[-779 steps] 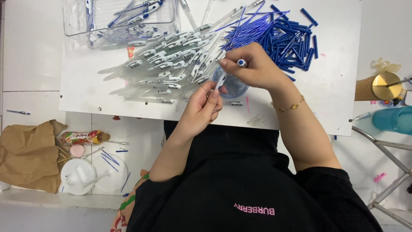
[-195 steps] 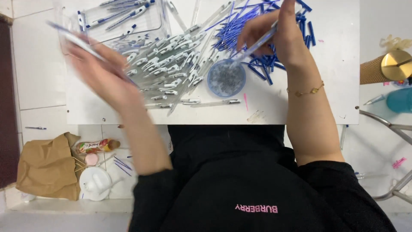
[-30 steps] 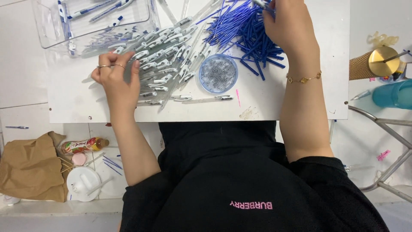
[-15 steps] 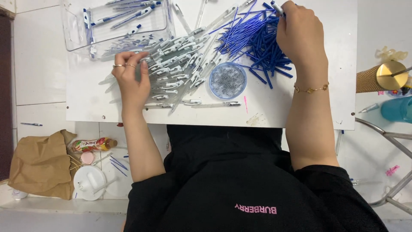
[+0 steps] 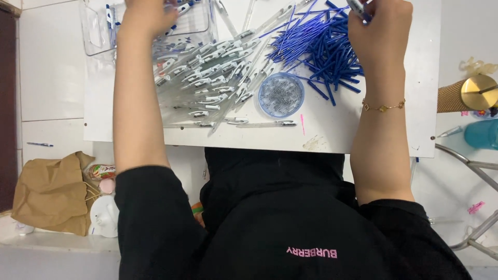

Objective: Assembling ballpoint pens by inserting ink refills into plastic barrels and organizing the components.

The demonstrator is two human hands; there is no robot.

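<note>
My left hand (image 5: 148,15) reaches over a clear plastic tray (image 5: 96,33) at the far left of the white board (image 5: 363,129). Its fingers are cut off by the frame's top edge, so its grip is hidden. My right hand (image 5: 381,26) rests at the far end of a pile of blue refills (image 5: 321,49), fingers closed on a small blue-grey pen part (image 5: 358,8). A heap of clear pen barrels (image 5: 207,78) lies between my arms. In front of the two piles sits a round blue lid (image 5: 280,95) with small metal springs in it.
A single clear pen (image 5: 264,123) lies near the board's front edge. A brown paper bag (image 5: 49,194) and a white container (image 5: 104,215) sit on the floor at the left. A gold-topped cup (image 5: 477,92) and a teal bottle (image 5: 482,134) stand at the right.
My left hand has lifted off the heap of barrels and gone forward to the clear tray. My right hand has stayed at the far end of the blue refills.
</note>
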